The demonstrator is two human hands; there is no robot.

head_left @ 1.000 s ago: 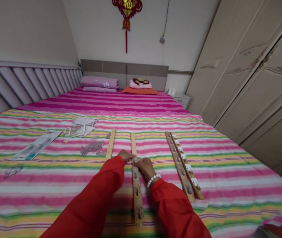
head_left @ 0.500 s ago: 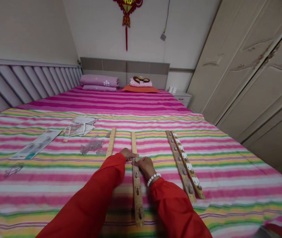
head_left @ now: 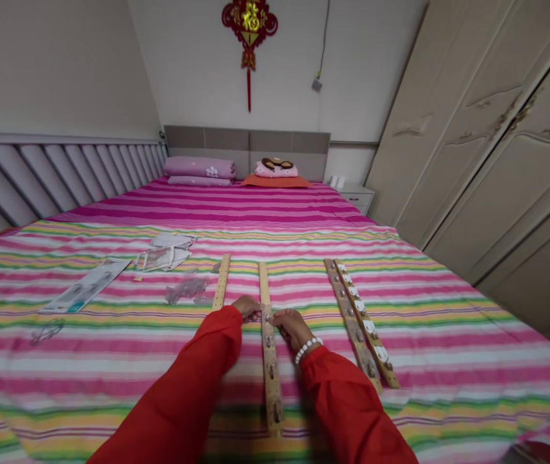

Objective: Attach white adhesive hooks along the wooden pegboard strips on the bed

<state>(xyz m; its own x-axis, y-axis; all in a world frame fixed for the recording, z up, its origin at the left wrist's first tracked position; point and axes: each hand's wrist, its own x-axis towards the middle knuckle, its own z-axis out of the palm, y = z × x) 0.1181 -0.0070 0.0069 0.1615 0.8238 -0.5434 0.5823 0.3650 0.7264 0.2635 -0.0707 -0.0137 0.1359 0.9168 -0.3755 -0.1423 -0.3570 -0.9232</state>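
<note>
A narrow wooden strip (head_left: 264, 283) with a row of small metal hooks on clear backing pieces lies lengthwise before me. At its left edge, the closed fingers of my left hand (head_left: 247, 308) touch it beside the farthest hook (head_left: 266, 318). My right hand (head_left: 293, 325), with a white bead bracelet (head_left: 308, 348) at the wrist, is bent into a pinch at the right edge by that same hook. What lies between the fingertips of either hand is too small to make out. Left of my left hand lies a bare strip with holes (head_left: 222, 280).
Clear plastic pieces (head_left: 188, 290) lie left of the bare strip. Beyond are packaging (head_left: 166, 252), a long card (head_left: 89, 287) and thin metal rings or wire (head_left: 47, 330). Two strips with hooks (head_left: 351, 316) lie on the right of the striped bedsheet (head_left: 429, 361).
My fingers have drawn apart from over the strip to its two edges, uncovering the farthest hook. The view has tilted up slightly.
</note>
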